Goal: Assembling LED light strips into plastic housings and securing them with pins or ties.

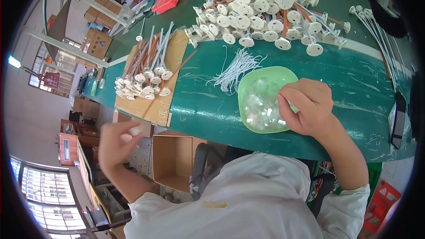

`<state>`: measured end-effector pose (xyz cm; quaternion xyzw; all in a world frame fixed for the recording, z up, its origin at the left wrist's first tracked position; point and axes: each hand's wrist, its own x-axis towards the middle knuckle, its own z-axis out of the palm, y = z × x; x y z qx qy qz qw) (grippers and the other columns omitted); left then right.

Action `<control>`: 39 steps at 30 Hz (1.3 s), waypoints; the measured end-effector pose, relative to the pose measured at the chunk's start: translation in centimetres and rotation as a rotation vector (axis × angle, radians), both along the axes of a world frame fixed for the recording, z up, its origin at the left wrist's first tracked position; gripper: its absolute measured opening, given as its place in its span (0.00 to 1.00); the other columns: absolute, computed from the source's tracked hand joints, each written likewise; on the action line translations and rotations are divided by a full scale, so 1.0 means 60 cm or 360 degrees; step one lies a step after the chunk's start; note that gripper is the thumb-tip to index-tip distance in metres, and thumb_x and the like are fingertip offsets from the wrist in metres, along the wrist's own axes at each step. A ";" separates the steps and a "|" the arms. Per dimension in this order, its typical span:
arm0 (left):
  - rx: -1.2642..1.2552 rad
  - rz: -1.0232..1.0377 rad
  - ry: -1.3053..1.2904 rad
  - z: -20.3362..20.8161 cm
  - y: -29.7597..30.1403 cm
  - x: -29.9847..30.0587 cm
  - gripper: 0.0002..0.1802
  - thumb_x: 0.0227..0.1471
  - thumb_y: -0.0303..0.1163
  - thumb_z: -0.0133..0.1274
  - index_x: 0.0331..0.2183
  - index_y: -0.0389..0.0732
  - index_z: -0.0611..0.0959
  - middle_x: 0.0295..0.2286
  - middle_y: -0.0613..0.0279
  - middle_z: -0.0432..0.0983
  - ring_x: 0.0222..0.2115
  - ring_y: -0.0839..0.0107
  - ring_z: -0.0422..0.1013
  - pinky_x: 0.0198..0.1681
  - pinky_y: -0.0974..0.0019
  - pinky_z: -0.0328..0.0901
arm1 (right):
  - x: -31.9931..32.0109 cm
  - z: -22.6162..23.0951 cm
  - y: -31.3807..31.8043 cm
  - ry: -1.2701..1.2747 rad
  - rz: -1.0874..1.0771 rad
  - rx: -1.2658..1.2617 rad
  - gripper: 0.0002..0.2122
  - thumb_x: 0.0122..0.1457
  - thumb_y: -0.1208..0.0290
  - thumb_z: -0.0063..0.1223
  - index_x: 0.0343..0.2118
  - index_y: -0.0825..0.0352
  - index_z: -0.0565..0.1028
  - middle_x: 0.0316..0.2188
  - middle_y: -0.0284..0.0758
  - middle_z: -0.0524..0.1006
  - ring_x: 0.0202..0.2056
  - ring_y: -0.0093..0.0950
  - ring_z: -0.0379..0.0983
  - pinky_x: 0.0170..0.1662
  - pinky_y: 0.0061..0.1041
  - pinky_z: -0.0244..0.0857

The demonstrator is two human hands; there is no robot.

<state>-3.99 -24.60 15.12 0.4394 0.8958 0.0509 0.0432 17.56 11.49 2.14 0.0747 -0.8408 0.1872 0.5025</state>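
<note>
White sleeve point(248, 194), right hand point(307, 106) in translucent green bowl point(261, 99)

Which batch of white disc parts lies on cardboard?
The smaller batch at the table's left edge, resting on a cardboard sheet; the big heap lies directly on the green table.

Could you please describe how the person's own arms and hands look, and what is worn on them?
Both hands are bare, with no gloves; no ring or watch can be seen. The left hand is blurred, so its fingers cannot be told apart. The right hand is sharp, and its fingers show plainly. The forearms are uncovered. Short white sleeves of a white garment end near the elbows.
</note>
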 end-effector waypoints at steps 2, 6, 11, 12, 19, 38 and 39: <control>0.0691 0.0312 -0.0438 0.035 -0.105 0.011 0.21 0.41 0.22 0.62 0.42 0.28 0.80 0.34 0.50 0.80 0.34 0.66 0.77 0.38 0.66 0.72 | 0.004 0.007 -0.002 0.0010 0.0049 0.0008 0.08 0.41 0.85 0.59 0.25 0.68 0.75 0.22 0.34 0.76 0.18 0.29 0.71 0.20 0.24 0.63; 0.1586 -0.0301 -0.0740 -0.030 -0.077 -0.023 0.21 0.54 0.29 0.54 0.48 0.29 0.75 0.42 0.41 0.76 0.40 0.55 0.76 0.45 0.55 0.70 | -0.003 0.006 -0.011 -0.0014 0.0087 0.0004 0.08 0.41 0.85 0.59 0.26 0.68 0.75 0.22 0.35 0.76 0.18 0.30 0.72 0.21 0.24 0.64; 0.1424 -0.0803 -0.2569 -0.167 0.226 0.032 0.24 0.61 0.27 0.46 0.58 0.36 0.67 0.54 0.44 0.66 0.57 0.47 0.62 0.62 0.47 0.57 | 0.007 0.000 -0.014 0.0034 0.0049 0.0028 0.12 0.39 0.83 0.64 0.29 0.68 0.76 0.26 0.36 0.77 0.24 0.33 0.72 0.25 0.27 0.66; 0.1374 -0.0801 -0.2633 -0.171 0.256 0.048 0.25 0.61 0.27 0.46 0.59 0.35 0.65 0.56 0.43 0.63 0.58 0.47 0.61 0.62 0.48 0.57 | 0.007 0.008 -0.015 0.0034 0.0032 0.0035 0.12 0.39 0.83 0.64 0.29 0.68 0.76 0.26 0.36 0.77 0.24 0.33 0.72 0.25 0.27 0.66; 0.1110 -0.1284 -0.3016 -0.190 0.388 0.102 0.28 0.62 0.31 0.47 0.60 0.35 0.62 0.58 0.47 0.60 0.59 0.58 0.60 0.61 0.57 0.60 | 0.015 0.020 0.007 0.0485 -0.0065 0.0315 0.15 0.35 0.81 0.68 0.31 0.68 0.78 0.30 0.34 0.77 0.25 0.31 0.69 0.25 0.25 0.64; 0.1162 -0.1156 -0.2961 -0.239 0.416 0.062 0.29 0.56 0.35 0.57 0.54 0.29 0.71 0.48 0.48 0.73 0.49 0.60 0.72 0.54 0.55 0.67 | -0.005 0.007 0.008 0.0250 -0.0026 0.0008 0.11 0.40 0.83 0.64 0.31 0.71 0.79 0.28 0.37 0.78 0.27 0.32 0.77 0.28 0.24 0.72; 0.1158 -0.1123 -0.3034 -0.241 0.414 0.060 0.29 0.56 0.35 0.57 0.54 0.29 0.71 0.48 0.48 0.74 0.49 0.59 0.72 0.54 0.55 0.67 | -0.005 0.007 0.008 0.0241 -0.0024 -0.0003 0.11 0.40 0.83 0.64 0.31 0.71 0.79 0.28 0.37 0.78 0.27 0.32 0.77 0.28 0.24 0.72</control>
